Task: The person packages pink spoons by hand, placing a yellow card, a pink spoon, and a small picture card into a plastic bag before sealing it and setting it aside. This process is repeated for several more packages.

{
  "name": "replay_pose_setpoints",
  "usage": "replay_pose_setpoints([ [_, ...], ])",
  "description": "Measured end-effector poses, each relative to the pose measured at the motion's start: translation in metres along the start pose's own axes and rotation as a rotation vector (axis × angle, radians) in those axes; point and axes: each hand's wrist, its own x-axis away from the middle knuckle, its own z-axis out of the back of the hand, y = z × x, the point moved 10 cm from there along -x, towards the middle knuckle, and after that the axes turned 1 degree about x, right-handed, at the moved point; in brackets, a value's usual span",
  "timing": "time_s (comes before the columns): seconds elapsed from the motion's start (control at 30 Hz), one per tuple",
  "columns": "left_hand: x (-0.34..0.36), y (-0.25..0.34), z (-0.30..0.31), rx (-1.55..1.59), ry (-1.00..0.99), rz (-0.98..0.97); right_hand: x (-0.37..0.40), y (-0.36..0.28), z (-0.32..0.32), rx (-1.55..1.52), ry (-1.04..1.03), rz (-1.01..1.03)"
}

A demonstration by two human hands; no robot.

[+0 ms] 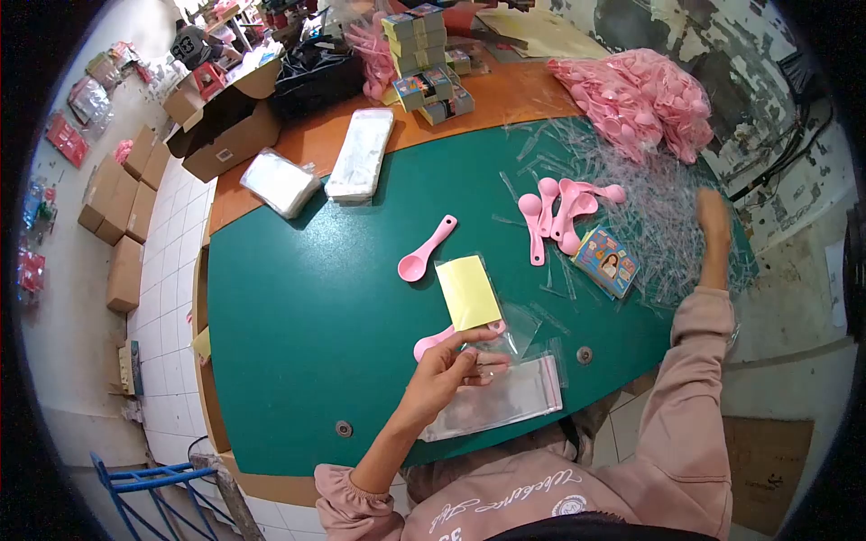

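My left hand [442, 374] is at the near side of the green table, its fingers bent at the lower end of a clear plastic bag with a yellow card [468, 293] in it. Partly under that hand lies a pink scoop [431, 345]. A stack of clear plastic bags [505, 401] sits just below the fingers. Out at the right, my right hand [713, 216] is closed at the edge of a heap of clear thin plastic pieces [667, 234]; what its fingers hold is hidden. Another pink scoop [426, 251] lies alone beyond the card.
Several pink scoops [564, 212] and a small stack of printed cards [606, 261] lie beside the heap. Farther back are a large bag of pink scoops [640, 99], banded card stacks [419, 54], two piles of clear bags [361, 153] [280, 183] and an open carton [225, 140].
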Motion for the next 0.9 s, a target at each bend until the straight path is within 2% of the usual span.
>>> replay_pose_setpoints([
  [0.03,0.001,0.001,0.001,0.001,0.004,-0.006,0.006,0.028,0.013,0.422,-0.003,-0.266],
  [0.07,-0.001,0.002,0.002,-0.011,-0.006,-0.003,0.011,0.027,0.016,0.421,0.006,-0.259],
  [0.13,-0.001,0.001,0.003,-0.018,-0.01,0.009,0.056,-0.019,0.058,-0.231,0.424,-0.037],
  [0.17,-0.002,0.003,0.004,-0.012,-0.012,0.004,0.079,-0.061,0.065,-0.357,0.495,0.116],
  [0.23,-0.002,0.003,0.0,-0.014,-0.019,0.015,0.126,-0.149,0.043,-0.726,0.129,0.336],
  [0.27,-0.002,0.006,0.001,0.0,0.008,-0.021,0.158,-0.199,0.036,-0.811,-0.082,0.541],
  [0.3,0.0,0.009,0.002,0.015,0.037,-0.059,0.183,-0.227,0.01,-0.988,-0.272,0.581],
  [0.37,0.004,0.008,0.001,-0.005,0.015,-0.046,0.219,-0.27,0.001,-0.81,-0.207,0.759],
  [0.4,0.008,0.009,-0.001,-0.021,-0.009,-0.041,0.221,-0.275,-0.003,-0.818,-0.209,0.758],
  [0.47,0.017,0.013,-0.003,-0.004,-0.023,-0.041,0.224,-0.284,-0.016,-0.966,-0.384,0.733],
  [0.63,0.031,0.01,-0.001,0.021,-0.02,-0.054,0.228,-0.282,-0.016,-0.997,-0.421,0.724],
  [0.7,0.031,0.009,0.016,-0.074,0.134,-0.164,0.229,-0.279,-0.017,-1.028,-0.431,0.699],
  [0.73,0.03,0.008,0.013,-0.071,0.136,-0.159,0.231,-0.279,-0.015,-1.048,-0.437,0.714],
  [0.8,0.033,0.025,0.009,-0.463,0.265,-0.303,0.234,-0.279,-0.015,-1.067,-0.445,0.733],
  [0.83,0.032,0.023,0.01,-0.462,0.266,-0.302,0.237,-0.279,-0.018,-1.075,-0.468,0.731],
  [0.9,0.033,0.033,0.003,-0.667,0.25,-0.458,0.239,-0.277,-0.019,-1.082,-0.491,0.731],
])
